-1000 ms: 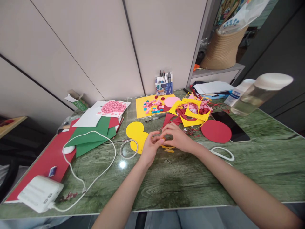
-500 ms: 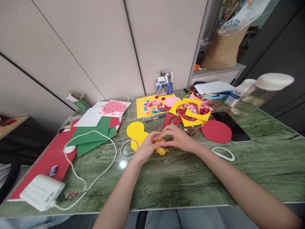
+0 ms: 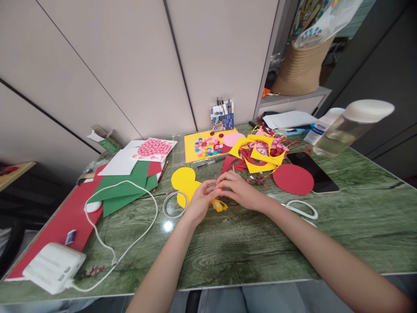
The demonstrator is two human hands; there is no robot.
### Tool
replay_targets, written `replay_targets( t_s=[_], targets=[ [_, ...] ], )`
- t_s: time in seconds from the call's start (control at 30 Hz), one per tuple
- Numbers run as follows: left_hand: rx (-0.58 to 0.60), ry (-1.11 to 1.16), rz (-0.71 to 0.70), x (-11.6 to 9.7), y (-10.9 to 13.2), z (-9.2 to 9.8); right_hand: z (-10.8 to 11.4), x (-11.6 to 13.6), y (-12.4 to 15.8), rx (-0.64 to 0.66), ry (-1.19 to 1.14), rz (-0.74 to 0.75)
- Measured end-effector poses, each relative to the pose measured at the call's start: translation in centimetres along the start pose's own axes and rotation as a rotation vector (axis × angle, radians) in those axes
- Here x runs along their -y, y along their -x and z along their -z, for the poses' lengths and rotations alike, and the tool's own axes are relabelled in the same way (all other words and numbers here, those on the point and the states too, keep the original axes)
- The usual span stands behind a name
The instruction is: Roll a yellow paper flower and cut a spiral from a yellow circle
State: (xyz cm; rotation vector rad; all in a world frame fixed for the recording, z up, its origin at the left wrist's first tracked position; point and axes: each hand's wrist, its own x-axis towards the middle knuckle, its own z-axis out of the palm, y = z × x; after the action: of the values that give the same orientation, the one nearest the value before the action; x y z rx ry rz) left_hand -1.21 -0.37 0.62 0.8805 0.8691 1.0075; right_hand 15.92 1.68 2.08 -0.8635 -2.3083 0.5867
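Note:
My left hand and my right hand meet over the green table, fingers pinched together on a curled yellow paper strip whose loose loops hang below the fingertips. Just left of them lies a yellow paper shape made of joined circles, and beside that a ring of clear tape. Behind my right hand lie red and yellow paper scraps. A red paper circle lies to the right.
Green and red card sheets lie at the left, with a white power bank and its cable. A yellow sheet with small rolled paper pieces, a marker box, a phone, white-handled scissors and a bottle surround the work spot.
Both hands stayed together at the same spot, working the yellow strip; its curled end now hangs lower under the fingers. The camera shifted slightly.

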Motion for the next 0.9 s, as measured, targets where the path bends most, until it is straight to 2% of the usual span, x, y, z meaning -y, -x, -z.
replay_targets(
  t_s=[0.23, 0.6, 0.9],
  targets=[
    [-0.100, 0.084, 0.032, 0.0, 0.4, -1.0, -0.1, -0.2, 0.0, -0.052, 0.081, -0.054],
    [-0.060, 0.060, 0.049, 0.1, 0.5, -1.2, 0.8, -0.2, 0.1, -0.020, 0.056, -0.005],
    [-0.166, 0.045, -0.043, 0.2, 0.3, -1.2, 0.8, -0.4, 0.0, -0.028, -0.050, -0.007]
  ],
)
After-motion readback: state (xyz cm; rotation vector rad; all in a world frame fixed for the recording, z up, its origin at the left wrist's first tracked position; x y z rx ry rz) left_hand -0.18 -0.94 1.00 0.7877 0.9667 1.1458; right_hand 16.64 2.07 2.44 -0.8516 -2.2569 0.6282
